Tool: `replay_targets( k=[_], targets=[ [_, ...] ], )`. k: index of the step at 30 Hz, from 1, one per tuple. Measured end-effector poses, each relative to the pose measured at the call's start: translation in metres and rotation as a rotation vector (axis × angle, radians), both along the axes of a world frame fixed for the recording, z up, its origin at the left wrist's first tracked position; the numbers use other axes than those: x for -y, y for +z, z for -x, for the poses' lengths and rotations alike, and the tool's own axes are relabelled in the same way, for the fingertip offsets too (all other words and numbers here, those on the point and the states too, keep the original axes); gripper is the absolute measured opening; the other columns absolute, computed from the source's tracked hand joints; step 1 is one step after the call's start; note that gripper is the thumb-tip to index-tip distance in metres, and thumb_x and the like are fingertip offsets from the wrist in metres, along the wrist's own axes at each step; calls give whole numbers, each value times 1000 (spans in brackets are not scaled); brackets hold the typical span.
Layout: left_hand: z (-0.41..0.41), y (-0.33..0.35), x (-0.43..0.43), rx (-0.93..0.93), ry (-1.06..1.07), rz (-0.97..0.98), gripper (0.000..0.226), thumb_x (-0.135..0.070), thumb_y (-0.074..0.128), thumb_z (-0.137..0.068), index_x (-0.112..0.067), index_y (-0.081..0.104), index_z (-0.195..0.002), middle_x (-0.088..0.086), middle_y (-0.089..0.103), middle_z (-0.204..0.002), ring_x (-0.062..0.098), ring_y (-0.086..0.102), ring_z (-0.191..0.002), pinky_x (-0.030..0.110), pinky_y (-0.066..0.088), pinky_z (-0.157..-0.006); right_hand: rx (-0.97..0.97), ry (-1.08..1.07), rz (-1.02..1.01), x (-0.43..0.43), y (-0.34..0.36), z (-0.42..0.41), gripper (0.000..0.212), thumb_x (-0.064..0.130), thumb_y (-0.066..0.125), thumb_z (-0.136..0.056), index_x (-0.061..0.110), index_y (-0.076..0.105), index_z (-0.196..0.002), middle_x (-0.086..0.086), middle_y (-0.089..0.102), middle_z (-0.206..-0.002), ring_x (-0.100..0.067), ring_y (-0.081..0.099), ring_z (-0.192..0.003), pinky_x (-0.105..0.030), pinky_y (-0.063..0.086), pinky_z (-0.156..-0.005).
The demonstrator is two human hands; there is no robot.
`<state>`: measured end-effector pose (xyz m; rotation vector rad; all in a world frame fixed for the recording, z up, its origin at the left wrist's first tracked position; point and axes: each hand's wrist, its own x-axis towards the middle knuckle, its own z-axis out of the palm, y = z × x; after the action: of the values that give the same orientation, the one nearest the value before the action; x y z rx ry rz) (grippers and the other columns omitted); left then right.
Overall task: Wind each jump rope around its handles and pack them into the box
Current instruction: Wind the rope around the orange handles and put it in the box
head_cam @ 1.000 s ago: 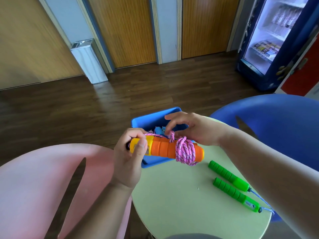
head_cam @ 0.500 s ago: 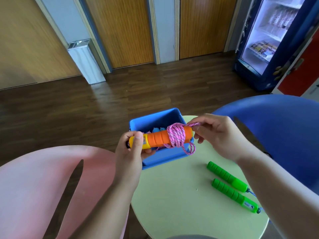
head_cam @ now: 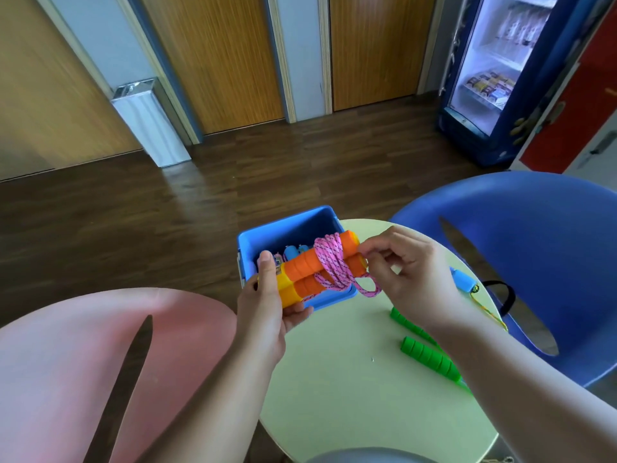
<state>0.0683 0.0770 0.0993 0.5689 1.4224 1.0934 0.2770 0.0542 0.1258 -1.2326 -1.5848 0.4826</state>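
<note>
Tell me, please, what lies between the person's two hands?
The orange handles, wound with pink rope, span from left hand to right hand in the head view.

- L hand [head_cam: 267,305]: enters from lower left, forearm bare, wrist about straight. Thumb lies on top, fingers curl underneath, gripping the yellow end of the orange handles [head_cam: 310,272].
- R hand [head_cam: 412,279]: enters from lower right, forearm bare. Thumb + index tips pinch the pink rope [head_cam: 330,262] at the handles' far end; other fingers loosely curled.
- Both hands abt level, apart, backs mostly toward cam.
</note>
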Motion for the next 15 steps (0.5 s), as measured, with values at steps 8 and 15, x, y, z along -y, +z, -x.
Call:
replay_targets(
  k=[8,15],
  targets=[
    [-1,0,11,-218,-87,-179,44,-77,50,-90,-47,68,-117,-6,66,-130,19,77,-91,43,65,-65,-186,-203,216,-4,-1,2,19,16,86,-82,19,69,-72,-1,68,-66,-17,61,-56,-33,51,-52],
    [12,8,27,-425,-83,-564,12,-39,60,-102,-42,64,-112,-14,67,-92,22,60,-45,33,48,-39,-259,-191,260,0,-2,3,17,15,82,-86,21,71,-75,10,67,-60,-3,54,-51,-23,48,-52]
  ],
)
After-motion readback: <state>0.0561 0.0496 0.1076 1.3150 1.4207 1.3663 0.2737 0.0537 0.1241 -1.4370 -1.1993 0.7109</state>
